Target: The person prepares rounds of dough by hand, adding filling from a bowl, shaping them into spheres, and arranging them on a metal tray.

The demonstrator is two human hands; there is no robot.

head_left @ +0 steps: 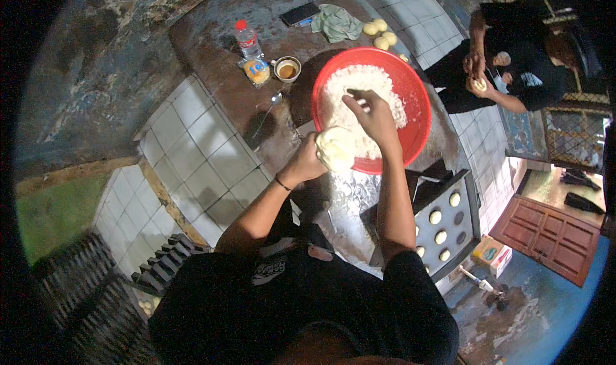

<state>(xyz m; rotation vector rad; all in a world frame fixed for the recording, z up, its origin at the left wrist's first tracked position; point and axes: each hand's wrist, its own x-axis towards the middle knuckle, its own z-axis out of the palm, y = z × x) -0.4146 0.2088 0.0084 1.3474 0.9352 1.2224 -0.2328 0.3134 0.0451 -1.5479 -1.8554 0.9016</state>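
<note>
My left hand [309, 156] grips a pale, soft mass of dough [336, 148] at the lower left rim of a red bowl [417, 108]. My right hand [369, 111] is inside the bowl's outline, fingers curled over a crumbly white mixture [340, 83]; whatever its fingertips hold is hidden or too small to name. Left of the bowl lie a spoon [276, 99], a metal cup [287, 69] with brown contents and a small printed packet [256, 72].
Bottle [248, 41], dark flat object [299, 14], green cloth [337, 24] and dough balls [380, 26] sit behind. A tray [468, 217] of dough rounds is right, stacked dark molds [168, 262] lower left. A co-worker [532, 63] at upper right holds dough.
</note>
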